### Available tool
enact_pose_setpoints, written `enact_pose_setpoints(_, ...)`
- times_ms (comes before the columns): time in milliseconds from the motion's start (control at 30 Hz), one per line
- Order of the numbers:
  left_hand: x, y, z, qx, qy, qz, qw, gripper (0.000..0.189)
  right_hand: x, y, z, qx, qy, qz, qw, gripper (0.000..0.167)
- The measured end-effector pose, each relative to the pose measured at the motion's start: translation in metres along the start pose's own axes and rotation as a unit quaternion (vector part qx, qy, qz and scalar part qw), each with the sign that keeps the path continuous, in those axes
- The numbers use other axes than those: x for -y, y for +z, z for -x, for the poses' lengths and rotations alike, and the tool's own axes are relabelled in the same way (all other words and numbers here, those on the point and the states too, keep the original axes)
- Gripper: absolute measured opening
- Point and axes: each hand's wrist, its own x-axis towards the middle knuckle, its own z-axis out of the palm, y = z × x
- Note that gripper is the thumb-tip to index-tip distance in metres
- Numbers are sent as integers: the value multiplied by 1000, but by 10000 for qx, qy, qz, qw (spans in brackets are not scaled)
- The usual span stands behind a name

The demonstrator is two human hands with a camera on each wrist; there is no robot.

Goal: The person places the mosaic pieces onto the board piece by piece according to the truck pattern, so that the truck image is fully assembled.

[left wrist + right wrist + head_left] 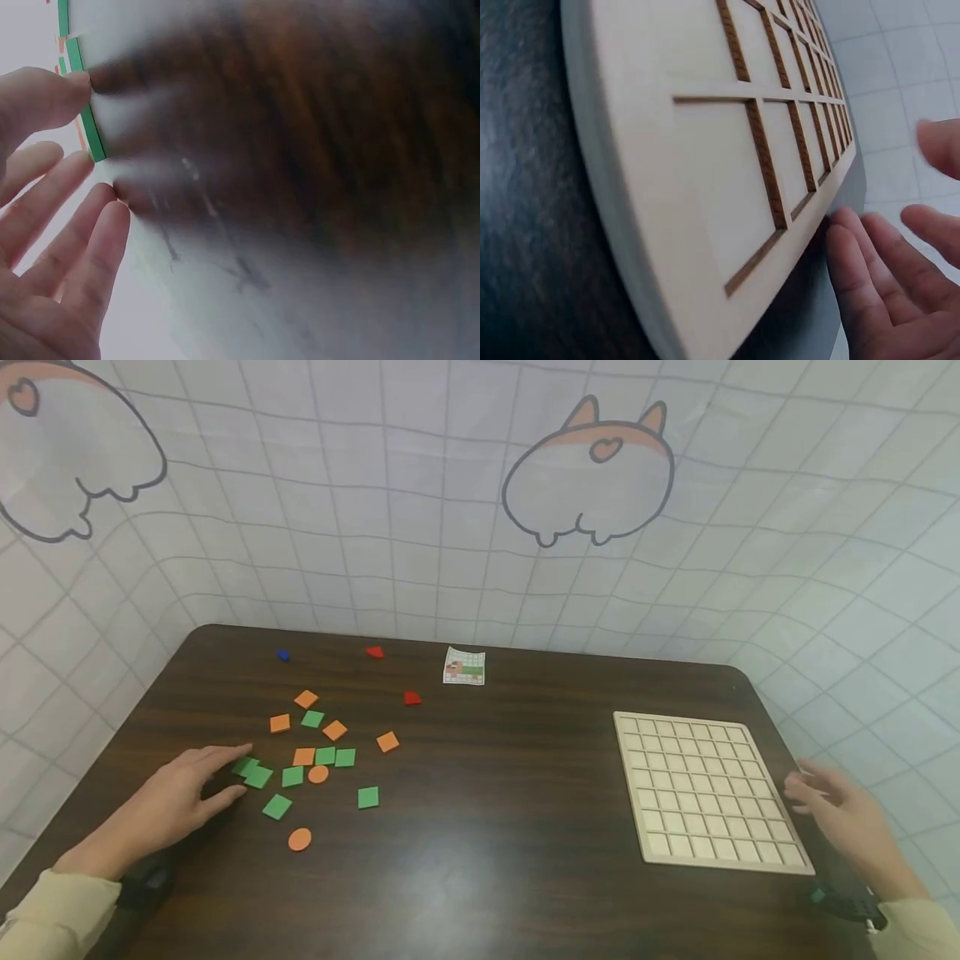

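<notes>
My left hand (176, 797) rests low over the table's left side, thumb and forefinger spread apart around a pair of overlapping green square tiles (258, 776). In the left wrist view the thumb overlaps the edge of a green tile (92, 131), and the other fingertips reach down to the tabletop. More green squares (277, 807), orange squares (387, 742) and orange round pieces (299, 840) lie scattered to the right of this hand. A wooden grid board (705, 789) lies flat on the right. Just off its right edge is my right hand (847, 814), loosely bent and holding nothing.
Toward the back of the dark table (487, 877) lie two red pieces (412, 698) and a small blue piece (282, 655). A small printed pattern card (464, 667) sits at the back middle. A white grid-patterned curtain (420, 502) surrounds the table.
</notes>
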Motion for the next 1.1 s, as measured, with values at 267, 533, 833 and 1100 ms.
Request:
enact_pose_setpoints(267, 3, 4, -2, -327, 230, -114, 9991, 52, -6, -4, 1, 571, 122, 161, 9982, 86)
enact_pose_setpoints(533, 2, 3, -3, -121, 137, -166, 9997, 47, -8, -9, 3, 926, -410, 371, 9942, 80)
enact_pose_setpoints(833, 1, 3, -5, 17, -73, -213, 9997, 34, 1, -13, 6, 1332, -483, 527, 9885, 76)
enact_pose_setpoints(1100, 0, 5, -5, -662, -18, -66, 9978, 27, 22, -8, 7, 1368, -665, 914, 9841, 71)
